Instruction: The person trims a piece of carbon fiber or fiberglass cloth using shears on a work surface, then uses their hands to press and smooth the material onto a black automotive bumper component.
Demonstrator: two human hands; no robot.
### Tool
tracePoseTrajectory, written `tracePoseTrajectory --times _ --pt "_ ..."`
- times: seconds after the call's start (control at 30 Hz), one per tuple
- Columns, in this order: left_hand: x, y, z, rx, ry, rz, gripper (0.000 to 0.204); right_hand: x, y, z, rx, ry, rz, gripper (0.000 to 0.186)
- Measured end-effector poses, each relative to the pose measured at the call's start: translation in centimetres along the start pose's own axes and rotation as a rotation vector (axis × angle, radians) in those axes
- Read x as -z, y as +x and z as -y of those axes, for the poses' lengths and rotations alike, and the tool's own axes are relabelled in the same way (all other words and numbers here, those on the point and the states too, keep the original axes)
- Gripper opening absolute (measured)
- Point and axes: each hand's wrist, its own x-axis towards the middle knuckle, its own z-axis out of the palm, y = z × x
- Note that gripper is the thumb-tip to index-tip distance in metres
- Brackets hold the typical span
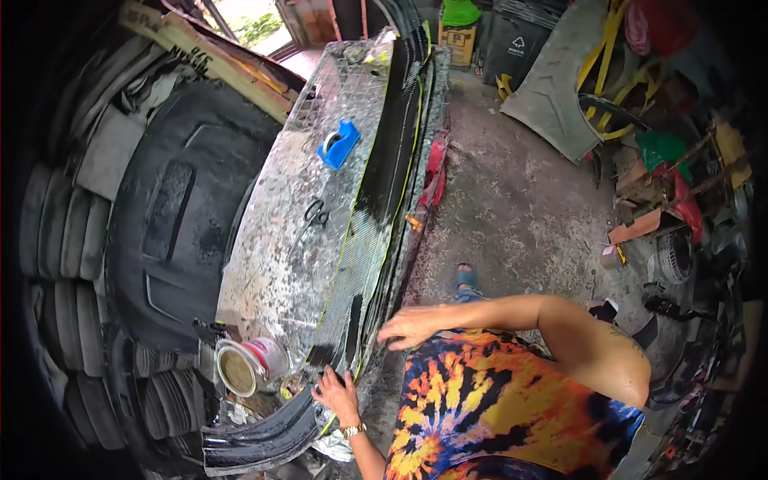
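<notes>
A long strip of woven carbon-fibre-like cloth with yellow-green edges lies lengthwise along a long black moulded part. Its far stretch looks black and glossy; the nearer part looks grey with dark patches. My left hand, a watch on its wrist, presses its spread fingers on the strip's near end, beside a small dark patch. My right hand is at the long edge of the part, fingers loosely bent and apart, holding nothing visible. The curved near end of the part reaches out to the lower left.
On the speckled worktable are scissors, a blue tape dispenser and an open can. A black hood-like panel leans at the left. Red cloth hangs on the table's right side. Clutter lines the right wall.
</notes>
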Motion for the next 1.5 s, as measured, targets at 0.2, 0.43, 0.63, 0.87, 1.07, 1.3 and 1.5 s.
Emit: tracePoseTrajectory --times 0.2,0.43,0.63,0.87,1.07,1.3,1.5 --pt "4.1 3.0 -6.1 0.221 -0.065 -0.069 0.036 4.5 -9.9 -8.6 -0.363 0.759 0.316 0.054" --pt "3.1 7.5 -25.7 -0.108 -0.532 0.258 0.027 12.2 -25.4 -14.5 -0.393 0.848 0.023 0.051" --pt "-9.0 6.3 -30.4 -0.129 -0.382 0.747 0.029 12.9 -43.6 -18.5 -0.860 0.890 -0.467 0.033" --pt "-8.6 17.7 -41.6 0.003 -0.478 0.756 0.029 10.2 -56.9 -23.9 -1.363 0.543 0.139 0.050" --pt "-6.5 23.7 -46.8 0.018 -0.545 0.761 0.028 23.7 -54.0 -24.7 -1.326 0.591 0.022 0.048" --pt "-5.2 25.5 -51.5 0.106 -0.610 0.822 0.028 37.3 -51.9 -27.6 -1.232 0.569 0.112 0.047" --pt "-4.3 24.5 -55.4 0.271 -0.632 0.847 0.028 46.7 -51.6 -31.5 -1.134 0.553 0.317 0.047"
